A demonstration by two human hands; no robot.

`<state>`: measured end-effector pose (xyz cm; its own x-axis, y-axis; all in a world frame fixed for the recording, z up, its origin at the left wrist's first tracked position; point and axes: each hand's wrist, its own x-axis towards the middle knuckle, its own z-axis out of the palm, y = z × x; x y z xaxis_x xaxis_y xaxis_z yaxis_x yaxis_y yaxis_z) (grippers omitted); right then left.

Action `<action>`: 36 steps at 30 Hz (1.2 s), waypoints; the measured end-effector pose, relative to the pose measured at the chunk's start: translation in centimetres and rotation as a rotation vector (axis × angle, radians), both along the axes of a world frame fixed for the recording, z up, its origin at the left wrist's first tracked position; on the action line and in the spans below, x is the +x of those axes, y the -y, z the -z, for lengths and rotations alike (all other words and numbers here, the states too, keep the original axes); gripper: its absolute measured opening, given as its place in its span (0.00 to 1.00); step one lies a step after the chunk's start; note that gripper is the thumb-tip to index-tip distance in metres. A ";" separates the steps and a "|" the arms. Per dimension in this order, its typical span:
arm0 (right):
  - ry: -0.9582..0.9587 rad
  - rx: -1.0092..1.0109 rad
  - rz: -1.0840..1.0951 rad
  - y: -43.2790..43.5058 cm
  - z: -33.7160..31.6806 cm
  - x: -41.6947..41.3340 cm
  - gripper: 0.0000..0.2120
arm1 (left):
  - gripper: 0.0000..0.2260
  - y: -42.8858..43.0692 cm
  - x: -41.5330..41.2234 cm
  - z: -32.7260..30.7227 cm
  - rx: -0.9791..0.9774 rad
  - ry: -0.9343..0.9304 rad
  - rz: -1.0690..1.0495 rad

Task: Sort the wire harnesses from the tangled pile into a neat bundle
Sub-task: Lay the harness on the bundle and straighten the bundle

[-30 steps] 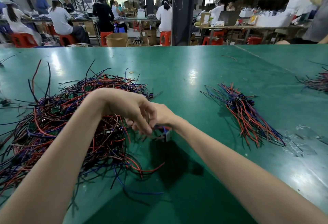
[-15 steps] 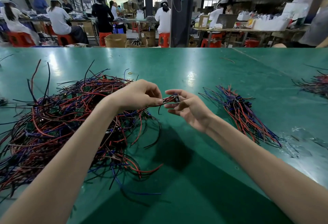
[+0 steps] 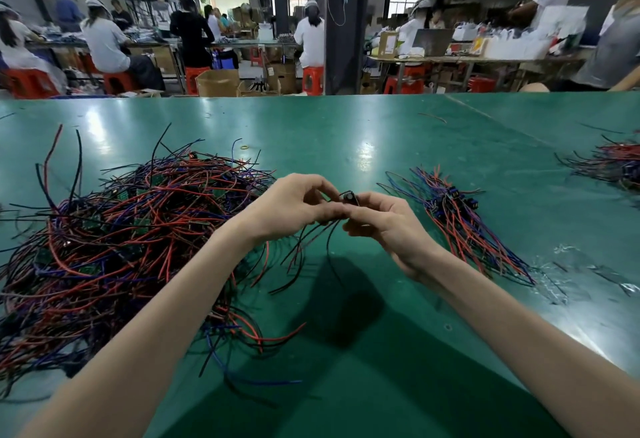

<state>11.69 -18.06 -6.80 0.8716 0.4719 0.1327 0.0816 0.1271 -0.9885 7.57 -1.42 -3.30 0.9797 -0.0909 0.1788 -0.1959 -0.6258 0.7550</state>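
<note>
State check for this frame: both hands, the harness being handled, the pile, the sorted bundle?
left hand: pinching the harness wires
right hand: gripping the connector end
harness: held above the table, wires dangling
tangled pile: still knotted
neat bundle: lying aligned on green table

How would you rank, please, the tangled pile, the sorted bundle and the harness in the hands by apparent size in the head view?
1. tangled pile
2. sorted bundle
3. harness, held between both hands, the smallest
</note>
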 end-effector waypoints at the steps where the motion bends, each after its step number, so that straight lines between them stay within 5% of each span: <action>1: -0.004 -0.008 -0.002 0.0 0.0 0.0 0.05 | 0.05 0.0 0.0 0.1 0.000 0.018 -0.011; 9: -0.057 0.010 0.014 -0.5 0.0 -0.3 0.06 | 0.09 0.8 -0.1 0.6 -0.128 -0.167 -0.004; 21: -0.152 0.027 -0.022 -0.1 -0.1 -0.1 0.04 | 0.08 0.4 -0.1 0.0 -0.166 -0.169 -0.024; 29: -0.298 0.065 -0.196 0.6 -0.5 -0.2 0.11 | 0.09 0.1 -0.3 -0.7 -0.168 -0.129 -0.057; 36: -0.297 0.035 -0.214 1.0 -0.9 -0.1 0.14 | 0.09 -0.3 -0.2 -0.7 -0.023 0.116 -0.166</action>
<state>11.56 -19.10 -5.91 0.7568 0.6472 -0.0917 -0.2399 0.1444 -0.9600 7.38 -1.16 -2.60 0.9536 0.0753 0.2915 -0.1782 -0.6393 0.7480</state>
